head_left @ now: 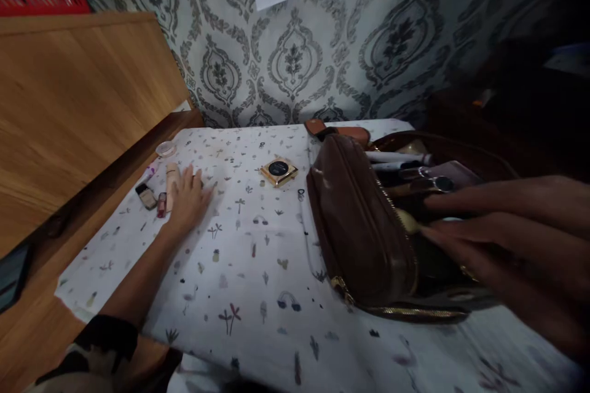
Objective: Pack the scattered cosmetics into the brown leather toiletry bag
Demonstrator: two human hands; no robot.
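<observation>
My left hand [188, 199] lies with its fingers spread on the patterned cloth, against a beige tube [171, 178]. Close to it are a small bottle with a black cap [146, 196], a small reddish tube [161, 205] and a round clear-lidded container [165, 148]. At the right, my right hand [516, 233] reaches into an unzipped brown makeup bag [359, 221]. Its thumb and fingers pinch at a pale yellow rounded item [406, 221], whose kind I cannot make out. Makeup brushes [396, 161] and a pinkish flat item [454, 173] show inside the bag.
A gold square compact [279, 170] lies mid-table on the white printed cloth [262, 245]. Behind the bag is a brown strap-like piece [338, 131]. A wooden cabinet [87, 86] borders the left, with a dark phone [13, 273] below. Patterned wallpaper [295, 55] rises behind.
</observation>
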